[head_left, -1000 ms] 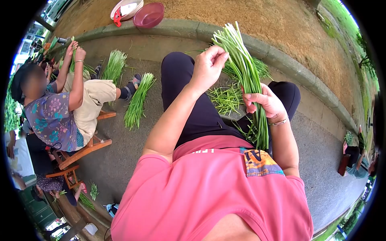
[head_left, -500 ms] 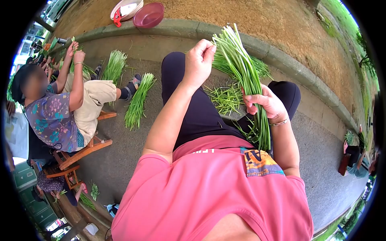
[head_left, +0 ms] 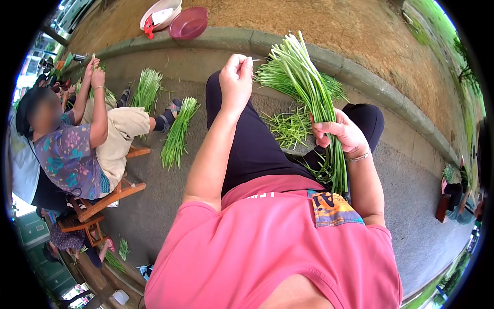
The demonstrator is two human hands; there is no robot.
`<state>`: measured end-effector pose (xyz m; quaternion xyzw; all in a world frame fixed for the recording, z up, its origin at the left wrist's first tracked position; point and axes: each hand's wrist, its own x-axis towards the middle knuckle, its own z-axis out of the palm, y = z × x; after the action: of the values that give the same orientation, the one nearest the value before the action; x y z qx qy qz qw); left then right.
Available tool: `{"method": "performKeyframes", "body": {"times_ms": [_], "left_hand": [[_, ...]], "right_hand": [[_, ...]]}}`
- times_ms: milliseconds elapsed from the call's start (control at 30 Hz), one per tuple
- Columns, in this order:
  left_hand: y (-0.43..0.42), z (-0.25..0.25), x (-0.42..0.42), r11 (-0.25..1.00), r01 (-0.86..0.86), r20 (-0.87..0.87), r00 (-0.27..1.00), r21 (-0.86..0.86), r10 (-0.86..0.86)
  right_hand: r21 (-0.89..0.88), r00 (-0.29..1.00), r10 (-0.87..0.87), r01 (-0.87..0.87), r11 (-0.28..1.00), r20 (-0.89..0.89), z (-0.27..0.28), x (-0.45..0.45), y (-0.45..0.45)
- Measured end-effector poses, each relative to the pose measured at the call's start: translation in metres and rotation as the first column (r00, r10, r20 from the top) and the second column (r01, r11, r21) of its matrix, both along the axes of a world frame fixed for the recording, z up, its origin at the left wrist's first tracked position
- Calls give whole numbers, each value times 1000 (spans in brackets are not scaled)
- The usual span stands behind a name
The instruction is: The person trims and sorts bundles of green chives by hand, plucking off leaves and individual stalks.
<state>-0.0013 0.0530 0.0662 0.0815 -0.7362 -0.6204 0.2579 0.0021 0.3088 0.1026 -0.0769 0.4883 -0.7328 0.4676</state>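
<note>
My right hand [head_left: 339, 133] is closed around the middle of a bunch of garlic chives [head_left: 314, 87], long green stalks with pale whitish ends pointing away from me. The lower green leaves hang toward my lap. My left hand [head_left: 236, 85] is up to the left of the pale ends, apart from them. Its thumb and fingers pinch a thin pale strand [head_left: 259, 60], too small to make out well. Beyond my knees lies a pile of chives [head_left: 278, 82] on the ground, partly hidden by the bunch. Shorter loose green pieces [head_left: 288, 127] are scattered between my legs.
On the left, a person [head_left: 72, 139] sits on a wooden stool [head_left: 110, 198], hands raised. Chive bundles [head_left: 146, 87] [head_left: 179, 131] lie between us. A curb [head_left: 231, 38] runs ahead, with a maroon basin [head_left: 189, 23] and white basin [head_left: 160, 13] past it. Other people sit farther off.
My left hand has moved left and slightly toward me, away from the pale ends of the bunch, with a thin strand at its fingertips. The right hand keeps its hold.
</note>
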Motion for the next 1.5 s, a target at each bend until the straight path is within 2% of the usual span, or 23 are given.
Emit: {"method": "performKeyframes", "body": {"times_ms": [200,300,433,467,533,600,633,667,700,800,867,933,967,1000,1067,1100,1133,1167,1200,1233,1300,1367,1500], "left_hand": [[14,-17,7,983,184,97,978,-7,-182],[17,-16,13,911,362,271,913,-198,-304],[24,-20,18,844,510,302,841,-164,-450],[27,-18,19,843,511,302,840,-166,-450],[32,-13,23,820,464,232,884,-334,-406],[30,-13,21,814,481,248,874,-326,-417],[29,-14,17,865,498,230,851,-61,-473],[28,-15,16,850,484,198,830,209,-522],[25,-15,15,822,495,132,829,282,-544],[22,2,15,821,418,101,866,390,-489],[27,12,15,785,456,118,830,420,-545],[46,21,16,623,568,-106,778,538,-619],[48,17,15,591,561,-95,767,579,-635],[53,17,14,517,578,-182,758,631,-626],[57,14,7,394,522,-243,784,757,-571],[61,11,7,313,422,-239,841,851,-485],[63,12,5,313,421,-238,842,851,-484],[64,13,2,362,314,-134,886,878,-443],[66,14,-1,405,201,-26,917,892,-397],[68,15,-3,400,160,-29,949,902,-314],[65,9,-4,357,178,-59,945,917,-320],[64,13,-3,281,202,-108,941,938,-319],[65,28,1,248,233,-164,949,940,-268]], "right_hand": [[0,1000,-9,9,1000,9,0,-2,1],[9,1000,-16,16,1000,-1,1,-3,1],[37,999,-26,27,999,-30,1,-5,3],[35,999,-28,29,999,-32,1,-5,3],[59,998,-39,41,997,-48,1,-6,3],[80,997,-33,39,996,-73,4,-7,3],[105,995,-25,34,994,-92,5,-7,4],[103,995,-26,36,994,-95,5,-6,4],[109,995,-18,29,994,-100,4,-6,4],[121,992,9,5,993,-122,5,-5,1],[140,990,18,2,990,-142,6,-3,-1],[150,987,21,3,989,-161,5,-2,-5],[209,968,62,-10,978,-243,5,-1,-7],[268,941,106,-17,963,-322,5,-1,-10],[314,917,134,-10,949,-376,3,2,-16],[423,822,199,56,904,-534,0,3,-19],[511,697,280,143,848,-660,-3,4,-21],[522,614,302,215,825,-729,-6,6,-23],[522,615,302,213,826,-729,-7,6,-25],[519,515,335,268,812,-789,-8,6,-27],[490,361,368,352,797,-857,-13,7,-29],[468,316,364,377,799,-876,-11,7,-30],[357,178,310,464,811,-934,-12,6,-35]]}}
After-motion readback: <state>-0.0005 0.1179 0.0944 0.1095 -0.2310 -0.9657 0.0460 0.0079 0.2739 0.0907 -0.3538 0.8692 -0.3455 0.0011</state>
